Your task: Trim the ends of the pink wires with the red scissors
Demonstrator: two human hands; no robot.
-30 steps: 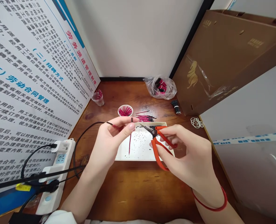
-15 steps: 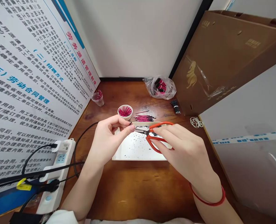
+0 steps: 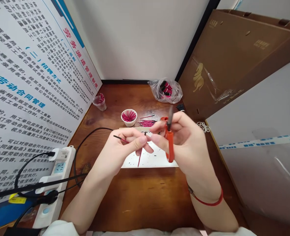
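Observation:
My left hand (image 3: 117, 150) is closed in a pinch on thin red wires with black ends. One wire (image 3: 121, 139) pokes out to the left above the knuckles, and another red length (image 3: 140, 158) hangs below the fingers. My right hand (image 3: 190, 141) holds orange-handled scissors (image 3: 170, 144) against the palm, blades pointing up. Its thumb and forefinger meet the left fingertips at the wires; the exact contact is hidden. Beneath both hands lies a white tray (image 3: 157, 161) sprinkled with small dark clippings.
Behind the tray stand a white cup (image 3: 129, 124) of red wires and a loose wire pile (image 3: 147, 123). Farther off are a plastic bag (image 3: 157, 90) of bundles and a clear cup (image 3: 100, 105). A power strip (image 3: 55, 183) with cables lies left; a brown box (image 3: 228, 59) stands right.
The scissors have swung from pointing left at the left fingertips to upright in my right hand. My right fingers have come over to the left fingertips, and red wires now show there.

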